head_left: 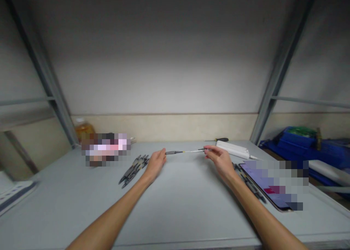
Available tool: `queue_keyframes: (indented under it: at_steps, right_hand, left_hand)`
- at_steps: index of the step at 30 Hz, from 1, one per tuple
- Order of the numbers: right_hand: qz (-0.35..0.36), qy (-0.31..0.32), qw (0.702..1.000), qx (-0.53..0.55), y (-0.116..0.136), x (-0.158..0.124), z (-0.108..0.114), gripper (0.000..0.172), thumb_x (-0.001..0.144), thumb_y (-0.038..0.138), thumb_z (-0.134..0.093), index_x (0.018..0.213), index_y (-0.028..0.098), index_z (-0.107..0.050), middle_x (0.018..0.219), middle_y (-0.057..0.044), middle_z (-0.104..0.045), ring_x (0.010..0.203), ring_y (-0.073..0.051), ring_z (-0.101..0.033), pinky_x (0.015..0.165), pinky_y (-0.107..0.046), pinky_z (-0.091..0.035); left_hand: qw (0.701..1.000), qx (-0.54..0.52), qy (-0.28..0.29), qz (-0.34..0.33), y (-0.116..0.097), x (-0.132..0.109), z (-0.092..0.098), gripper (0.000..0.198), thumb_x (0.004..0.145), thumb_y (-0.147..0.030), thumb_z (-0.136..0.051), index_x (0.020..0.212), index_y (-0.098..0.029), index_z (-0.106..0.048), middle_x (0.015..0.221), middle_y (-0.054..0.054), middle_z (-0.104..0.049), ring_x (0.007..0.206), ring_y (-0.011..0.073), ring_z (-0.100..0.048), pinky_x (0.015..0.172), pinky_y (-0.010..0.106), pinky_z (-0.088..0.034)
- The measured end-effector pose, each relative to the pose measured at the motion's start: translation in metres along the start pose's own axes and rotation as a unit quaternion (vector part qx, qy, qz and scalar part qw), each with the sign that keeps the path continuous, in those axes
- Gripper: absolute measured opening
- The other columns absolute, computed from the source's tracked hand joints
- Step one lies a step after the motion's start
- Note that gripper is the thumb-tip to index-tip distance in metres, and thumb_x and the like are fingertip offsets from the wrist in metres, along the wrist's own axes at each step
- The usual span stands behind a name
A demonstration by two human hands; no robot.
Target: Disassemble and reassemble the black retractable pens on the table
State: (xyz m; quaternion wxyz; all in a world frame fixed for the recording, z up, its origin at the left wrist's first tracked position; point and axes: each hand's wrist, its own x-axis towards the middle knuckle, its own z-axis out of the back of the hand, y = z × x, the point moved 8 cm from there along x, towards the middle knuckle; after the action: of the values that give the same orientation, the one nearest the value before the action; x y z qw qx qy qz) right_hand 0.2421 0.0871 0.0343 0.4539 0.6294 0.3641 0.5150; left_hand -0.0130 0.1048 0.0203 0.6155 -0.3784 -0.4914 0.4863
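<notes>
Both hands are raised over the middle of the grey table, a short gap apart. My left hand (156, 165) is closed around one end of a dark grey pen barrel (173, 152). From the barrel's tip a thin pale refill (193, 151), yellowish near the barrel, runs across to my right hand (219, 159). That hand pinches a small dark pen part at the refill's far end; its exact shape is partly hidden by the fingers. A pile of grey pens (133, 170) lies beside my left hand. More pens (250, 184) lie under and beside my right forearm.
Right of the pens lies a tablet-like screen (259, 182), partly blurred out. Behind it are a white power strip (232, 149) and a screwdriver (221, 140). At back left stand a bottle of amber liquid (84, 129) and a blurred-out object. Metal posts (269, 86) flank the table (175, 213).
</notes>
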Motion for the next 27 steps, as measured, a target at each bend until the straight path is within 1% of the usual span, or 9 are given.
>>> queue_keyframes:
  at_steps: [6, 11, 15, 18, 21, 24, 27]
  right_hand:
    - [0.003, 0.020, 1.000, -0.014, 0.001, -0.003, -0.005, 0.037, 0.058, 0.041, -0.071, 0.083, 0.013, -0.068, 0.068, -0.006, -0.065, 0.058, -0.015, -0.056, 0.062, -0.029, -0.045]
    - [0.000, 0.047, 0.999, -0.007, 0.005, -0.010, -0.017, 0.035, 0.059, 0.038, -0.071, 0.083, 0.013, -0.068, 0.076, -0.007, -0.066, 0.059, -0.013, -0.057, 0.062, -0.028, -0.045]
    - [-0.001, 0.064, 0.998, -0.018, 0.007, -0.015, -0.025, 0.035, 0.059, 0.038, -0.071, 0.083, 0.013, -0.069, 0.080, -0.008, -0.067, 0.061, -0.014, -0.058, 0.063, -0.029, -0.046]
    - [-0.002, 0.067, 0.998, -0.020, 0.008, -0.017, -0.027, 0.033, 0.058, 0.037, -0.072, 0.081, 0.013, -0.070, 0.082, -0.008, -0.067, 0.063, -0.015, -0.059, 0.063, -0.029, -0.047]
    - [0.002, 0.071, 0.997, -0.020, 0.010, -0.018, -0.027, 0.033, 0.058, 0.037, -0.071, 0.080, 0.013, -0.069, 0.083, -0.008, -0.067, 0.065, -0.015, -0.059, 0.063, -0.028, -0.047]
    - [-0.001, 0.080, 0.996, -0.029, 0.010, -0.018, -0.029, 0.034, 0.058, 0.037, -0.071, 0.081, 0.012, -0.069, 0.079, -0.007, -0.066, 0.062, -0.013, -0.057, 0.062, -0.027, -0.045]
    - [-0.009, 0.103, 0.993, -0.056, 0.007, -0.018, -0.033, 0.034, 0.060, 0.040, -0.068, 0.077, 0.011, -0.067, 0.062, -0.002, -0.061, 0.053, -0.011, -0.052, 0.056, -0.025, -0.042]
  left_hand:
    - [1.000, 0.006, 0.016, -0.006, -0.005, -0.002, -0.005, 0.053, 0.073, -0.067, -0.035, 0.048, -0.020, -0.030, 0.043, -0.007, -0.025, 0.041, 0.0065, -0.023, 0.042, 0.022, -0.018]
    - [0.999, -0.005, 0.053, -0.011, -0.003, -0.005, -0.014, 0.051, 0.077, -0.062, -0.034, 0.048, -0.020, -0.030, 0.043, -0.007, -0.027, 0.041, 0.0066, -0.024, 0.043, 0.022, -0.019]
    - [0.997, -0.026, 0.075, -0.017, 0.000, -0.006, -0.019, 0.049, 0.080, -0.057, -0.033, 0.050, -0.019, -0.032, 0.043, -0.007, -0.029, 0.041, 0.0067, -0.025, 0.044, 0.022, -0.020]
    - [0.996, -0.046, 0.079, -0.007, 0.002, -0.006, -0.021, 0.047, 0.080, -0.056, -0.035, 0.051, -0.020, -0.030, 0.043, -0.007, -0.030, 0.041, 0.0066, -0.026, 0.045, 0.022, -0.021]
    - [0.993, -0.065, 0.098, 0.008, 0.004, -0.007, -0.025, 0.046, 0.079, -0.056, -0.038, 0.051, -0.020, -0.028, 0.042, -0.008, -0.029, 0.041, 0.0064, -0.025, 0.045, 0.022, -0.022]
    - [0.993, -0.062, 0.103, 0.003, 0.005, -0.007, -0.026, 0.045, 0.079, -0.056, -0.038, 0.053, -0.019, -0.035, 0.043, -0.007, -0.033, 0.041, 0.0068, -0.029, 0.046, 0.022, -0.024]
    - [0.995, -0.036, 0.088, -0.023, 0.003, -0.005, -0.021, 0.044, 0.078, -0.055, -0.040, 0.058, -0.016, -0.044, 0.048, -0.005, -0.041, 0.045, 0.0077, -0.036, 0.049, 0.022, -0.028]
